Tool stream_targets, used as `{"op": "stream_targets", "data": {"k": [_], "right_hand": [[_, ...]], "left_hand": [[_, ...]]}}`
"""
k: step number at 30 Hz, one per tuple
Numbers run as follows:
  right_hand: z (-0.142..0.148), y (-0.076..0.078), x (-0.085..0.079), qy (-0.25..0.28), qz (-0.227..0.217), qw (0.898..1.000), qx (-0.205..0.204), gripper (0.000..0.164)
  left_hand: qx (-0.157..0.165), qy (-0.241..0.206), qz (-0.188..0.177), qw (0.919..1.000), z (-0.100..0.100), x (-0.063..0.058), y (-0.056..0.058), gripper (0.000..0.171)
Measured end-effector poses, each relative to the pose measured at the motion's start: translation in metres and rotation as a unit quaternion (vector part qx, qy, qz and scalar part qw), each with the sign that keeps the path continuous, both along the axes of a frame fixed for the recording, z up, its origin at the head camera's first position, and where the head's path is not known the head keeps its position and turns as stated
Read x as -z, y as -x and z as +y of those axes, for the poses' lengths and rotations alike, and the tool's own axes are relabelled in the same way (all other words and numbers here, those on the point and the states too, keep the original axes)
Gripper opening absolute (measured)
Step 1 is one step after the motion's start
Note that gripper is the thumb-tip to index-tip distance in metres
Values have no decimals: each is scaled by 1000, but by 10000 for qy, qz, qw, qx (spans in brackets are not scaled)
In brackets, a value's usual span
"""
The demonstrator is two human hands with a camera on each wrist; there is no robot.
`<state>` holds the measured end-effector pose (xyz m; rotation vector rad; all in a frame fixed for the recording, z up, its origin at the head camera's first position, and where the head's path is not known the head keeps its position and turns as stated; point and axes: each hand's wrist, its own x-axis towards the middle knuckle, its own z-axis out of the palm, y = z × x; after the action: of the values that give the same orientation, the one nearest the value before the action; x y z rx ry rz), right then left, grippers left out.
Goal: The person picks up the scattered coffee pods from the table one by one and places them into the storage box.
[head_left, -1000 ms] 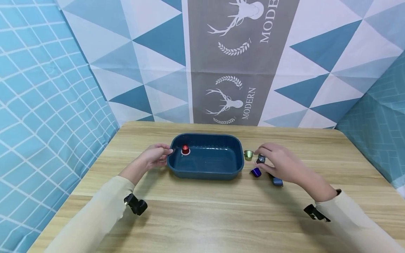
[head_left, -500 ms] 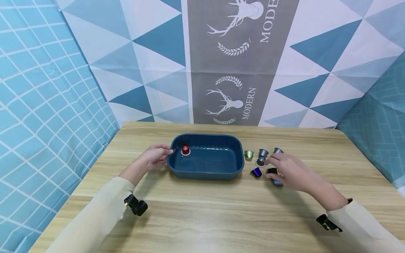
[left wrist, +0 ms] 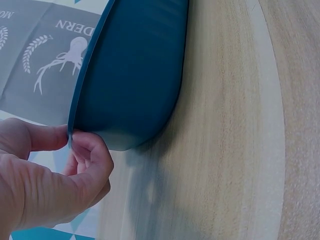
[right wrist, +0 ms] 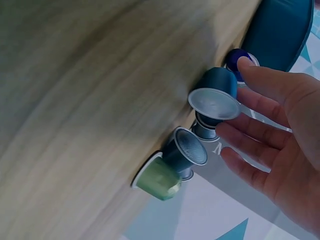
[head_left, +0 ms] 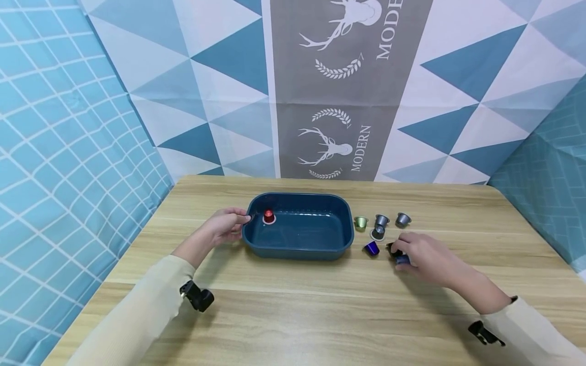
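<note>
Pinching the tub [head_left: 297, 253] by its left rim, your left hand [head_left: 224, 224] could drag it with any pull; your right hand [head_left: 428, 259], fingers spread by the blue capsule [head_left: 403, 260] right of the tub, could bump that into the close-lying black capsule [head_left: 391, 248].

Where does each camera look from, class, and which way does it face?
Head: worn on the head, facing forward and down across the table; left hand, right hand and sleeves show.
Left wrist: worn there, facing the tub; the left hand shows, pinching its edge.
Right wrist: worn there, facing the capsules; the right hand shows.
Head and left wrist share the tub.
</note>
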<state>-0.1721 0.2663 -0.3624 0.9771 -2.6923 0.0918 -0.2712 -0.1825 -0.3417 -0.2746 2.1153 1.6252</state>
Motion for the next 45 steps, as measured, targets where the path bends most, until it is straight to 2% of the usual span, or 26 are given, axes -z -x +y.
{"op": "stream_targets", "data": {"k": [11,19,27,33,45], "right_hand": [[0,-3,4,-289,-185,9994,43,28],[-2,-5,6,-359,-161,9991,130,29],[-8,-3,-3,-150,-67,9998,-83,30],[-16,2,-12,-182,65,9995,-251,30],[-35,7,-28,-278,191,9990,-284,28]], "left_hand": [[-12,-80,-9,10000,-2,1,-1,26],[-41,-65,-1,10000,-2,2,0,26],[-23,-64,-3,10000,-2,1,-1,26],[-32,-57,-26,10000,-1,0,0,26],[-43,-130,-7,9999,-2,0,-1,21]]}}
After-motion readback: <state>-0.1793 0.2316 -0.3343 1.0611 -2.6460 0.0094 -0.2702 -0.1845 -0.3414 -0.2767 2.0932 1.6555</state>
